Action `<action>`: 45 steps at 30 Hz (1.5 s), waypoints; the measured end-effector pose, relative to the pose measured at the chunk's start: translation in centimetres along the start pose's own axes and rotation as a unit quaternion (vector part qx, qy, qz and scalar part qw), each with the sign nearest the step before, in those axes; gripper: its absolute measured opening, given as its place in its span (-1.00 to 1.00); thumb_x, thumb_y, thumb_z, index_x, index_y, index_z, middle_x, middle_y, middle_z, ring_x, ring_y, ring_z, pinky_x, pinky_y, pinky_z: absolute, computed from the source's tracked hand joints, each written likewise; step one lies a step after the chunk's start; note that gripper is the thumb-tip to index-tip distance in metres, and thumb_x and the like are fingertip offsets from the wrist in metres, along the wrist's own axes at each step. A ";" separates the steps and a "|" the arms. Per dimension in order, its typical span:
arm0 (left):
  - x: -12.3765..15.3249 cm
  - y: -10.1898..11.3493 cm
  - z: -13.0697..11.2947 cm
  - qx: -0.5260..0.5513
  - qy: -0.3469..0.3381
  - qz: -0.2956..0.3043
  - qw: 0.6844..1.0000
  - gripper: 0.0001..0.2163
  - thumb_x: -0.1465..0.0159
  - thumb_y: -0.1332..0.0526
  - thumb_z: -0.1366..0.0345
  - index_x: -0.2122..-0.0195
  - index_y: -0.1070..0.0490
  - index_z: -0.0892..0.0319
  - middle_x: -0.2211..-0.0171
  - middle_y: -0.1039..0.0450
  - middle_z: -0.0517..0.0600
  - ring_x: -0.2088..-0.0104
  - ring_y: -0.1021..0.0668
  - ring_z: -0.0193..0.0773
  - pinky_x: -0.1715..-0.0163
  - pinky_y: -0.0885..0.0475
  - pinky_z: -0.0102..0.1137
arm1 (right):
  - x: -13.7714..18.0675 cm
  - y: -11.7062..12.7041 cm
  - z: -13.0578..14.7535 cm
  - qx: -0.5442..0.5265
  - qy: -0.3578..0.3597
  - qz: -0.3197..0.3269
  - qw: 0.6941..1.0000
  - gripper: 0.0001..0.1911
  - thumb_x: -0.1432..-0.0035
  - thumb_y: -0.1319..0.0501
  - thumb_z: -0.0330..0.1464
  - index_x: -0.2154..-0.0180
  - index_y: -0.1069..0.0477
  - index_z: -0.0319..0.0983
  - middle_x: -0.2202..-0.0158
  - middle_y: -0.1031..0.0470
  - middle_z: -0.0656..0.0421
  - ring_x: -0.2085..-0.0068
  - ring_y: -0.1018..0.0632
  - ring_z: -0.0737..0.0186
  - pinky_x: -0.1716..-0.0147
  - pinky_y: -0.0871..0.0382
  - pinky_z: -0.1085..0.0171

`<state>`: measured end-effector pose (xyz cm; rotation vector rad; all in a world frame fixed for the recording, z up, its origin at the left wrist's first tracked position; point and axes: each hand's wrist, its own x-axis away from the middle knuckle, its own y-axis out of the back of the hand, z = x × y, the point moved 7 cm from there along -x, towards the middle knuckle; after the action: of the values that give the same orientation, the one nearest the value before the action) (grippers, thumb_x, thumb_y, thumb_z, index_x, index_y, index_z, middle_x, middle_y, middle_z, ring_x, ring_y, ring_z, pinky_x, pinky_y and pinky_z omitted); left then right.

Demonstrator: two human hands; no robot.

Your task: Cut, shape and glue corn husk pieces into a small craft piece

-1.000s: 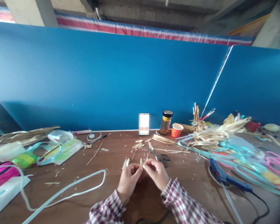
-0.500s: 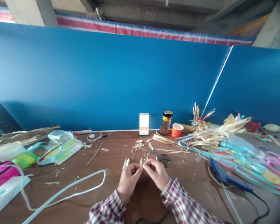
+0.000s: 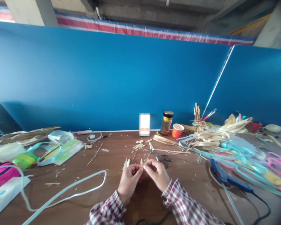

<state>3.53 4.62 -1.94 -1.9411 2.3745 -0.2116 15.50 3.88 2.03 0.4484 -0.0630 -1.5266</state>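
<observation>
My left hand [image 3: 129,180] and my right hand [image 3: 157,175] meet low over the brown table [image 3: 121,193], fingertips pinched together on a small pale husk piece [image 3: 143,162]. Both wrists wear red and white checked sleeves. Another pale husk bit [image 3: 125,163] lies just left of my left hand. Black-handled scissors [image 3: 162,157] lie on the table just beyond my right hand. Small husk scraps [image 3: 138,146] are scattered further back.
A light blue strap [image 3: 67,189] loops at the left. A glass jar [image 3: 166,122] and an orange cup [image 3: 177,130] stand by the blue wall. A husk pile [image 3: 213,134], coloured straps [image 3: 248,159] and a blue glue gun [image 3: 227,178] fill the right side. Bags and rolls [image 3: 25,156] sit left.
</observation>
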 end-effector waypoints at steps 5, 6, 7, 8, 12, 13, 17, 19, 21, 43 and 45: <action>0.1 -0.1 -0.2 -0.005 0.004 0.000 1.000 -0.71 -0.06 -0.26 0.08 0.52 -0.38 0.24 0.67 -0.26 -0.13 0.64 -0.27 -0.44 0.62 -0.17 -0.51 | 0.0 0.1 0.1 -0.002 0.005 -0.006 1.000 -0.80 -0.10 -0.17 -0.28 0.48 -0.41 -0.25 0.54 -0.45 0.22 0.48 -0.43 0.30 0.44 -0.30 0.34; 0.1 -0.1 -0.3 -0.007 0.004 0.001 1.000 -0.71 -0.05 -0.26 0.07 0.53 -0.38 0.24 0.67 -0.26 -0.13 0.64 -0.28 -0.44 0.62 -0.16 -0.51 | 0.0 0.1 0.1 -0.003 0.005 -0.007 1.000 -0.80 -0.10 -0.17 -0.27 0.49 -0.41 -0.25 0.54 -0.45 0.22 0.48 -0.44 0.30 0.44 -0.31 0.34; 0.1 -0.1 -0.3 -0.008 0.005 0.001 1.000 -0.70 -0.05 -0.26 0.06 0.53 -0.38 0.24 0.66 -0.27 -0.13 0.64 -0.28 -0.44 0.62 -0.16 -0.51 | 0.0 0.1 0.2 -0.005 0.005 -0.006 1.000 -0.79 -0.10 -0.17 -0.28 0.49 -0.41 -0.25 0.54 -0.45 0.22 0.48 -0.44 0.30 0.44 -0.31 0.34; 0.2 -0.1 -0.3 -0.008 0.006 0.000 1.000 -0.70 -0.05 -0.26 0.06 0.52 -0.38 0.24 0.66 -0.27 -0.13 0.63 -0.28 -0.43 0.62 -0.16 -0.50 | 0.0 0.1 0.2 -0.007 0.005 -0.006 1.000 -0.79 -0.10 -0.17 -0.27 0.49 -0.41 -0.25 0.55 -0.45 0.22 0.48 -0.44 0.30 0.44 -0.31 0.34; 0.2 0.0 -0.3 -0.005 0.013 -0.008 1.000 -0.71 -0.04 -0.27 0.07 0.51 -0.39 0.25 0.67 -0.27 -0.13 0.64 -0.28 -0.44 0.62 -0.16 -0.51 | 0.0 0.1 0.3 -0.004 0.001 -0.004 1.000 -0.79 -0.10 -0.17 -0.27 0.50 -0.41 -0.25 0.56 -0.43 0.23 0.49 -0.43 0.29 0.46 -0.29 0.35; 0.2 0.0 -0.3 -0.003 0.013 -0.009 1.000 -0.71 -0.04 -0.27 0.07 0.51 -0.39 0.25 0.67 -0.27 -0.13 0.64 -0.28 -0.44 0.63 -0.17 -0.51 | 0.1 0.1 0.3 -0.002 0.001 -0.005 1.000 -0.79 -0.10 -0.17 -0.28 0.50 -0.40 -0.24 0.56 -0.43 0.23 0.49 -0.43 0.29 0.46 -0.29 0.35; 0.1 0.0 -0.2 0.000 0.013 -0.013 1.000 -0.72 -0.04 -0.27 0.09 0.52 -0.39 0.25 0.67 -0.29 -0.13 0.64 -0.29 -0.44 0.63 -0.18 -0.51 | 0.1 0.1 0.3 -0.003 0.004 -0.007 1.000 -0.81 -0.10 -0.17 -0.30 0.50 -0.40 -0.25 0.55 -0.42 0.22 0.49 -0.41 0.30 0.47 -0.27 0.35; 0.1 0.1 -0.1 -0.001 0.014 -0.014 1.000 -0.73 -0.04 -0.27 0.10 0.52 -0.39 0.24 0.67 -0.30 -0.13 0.65 -0.29 -0.45 0.63 -0.18 -0.52 | 0.1 0.0 0.3 -0.003 0.002 -0.006 1.000 -0.81 -0.10 -0.17 -0.30 0.50 -0.40 -0.25 0.56 -0.41 0.22 0.49 -0.41 0.30 0.47 -0.27 0.36; 0.0 0.1 0.0 0.001 0.014 -0.014 1.000 -0.74 -0.05 -0.26 0.12 0.52 -0.39 0.25 0.67 -0.30 -0.13 0.65 -0.29 -0.45 0.64 -0.17 -0.52 | 0.1 0.0 0.2 -0.002 0.002 -0.005 1.000 -0.81 -0.10 -0.17 -0.30 0.50 -0.40 -0.25 0.56 -0.41 0.22 0.49 -0.41 0.30 0.48 -0.26 0.36; 0.0 0.1 0.2 0.013 0.018 -0.010 1.000 -0.77 -0.06 -0.28 0.16 0.48 -0.41 0.27 0.66 -0.30 -0.13 0.63 -0.29 -0.47 0.62 -0.17 -0.54 | 0.0 -0.1 -0.1 -0.019 -0.003 0.001 1.000 -0.82 -0.09 -0.17 -0.31 0.49 -0.37 -0.27 0.57 -0.39 0.23 0.51 -0.40 0.32 0.49 -0.26 0.37; 0.1 0.0 0.1 0.011 0.019 -0.006 1.000 -0.77 -0.06 -0.28 0.17 0.50 -0.42 0.27 0.67 -0.29 -0.13 0.64 -0.28 -0.48 0.63 -0.16 -0.55 | 0.0 -0.1 0.0 -0.023 0.000 0.001 1.000 -0.82 -0.09 -0.17 -0.32 0.50 -0.37 -0.27 0.57 -0.39 0.23 0.51 -0.40 0.32 0.48 -0.26 0.37</action>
<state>3.53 4.55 -2.08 -1.9580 2.3738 -0.2768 15.38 3.85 1.94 0.4114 -0.0293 -1.5235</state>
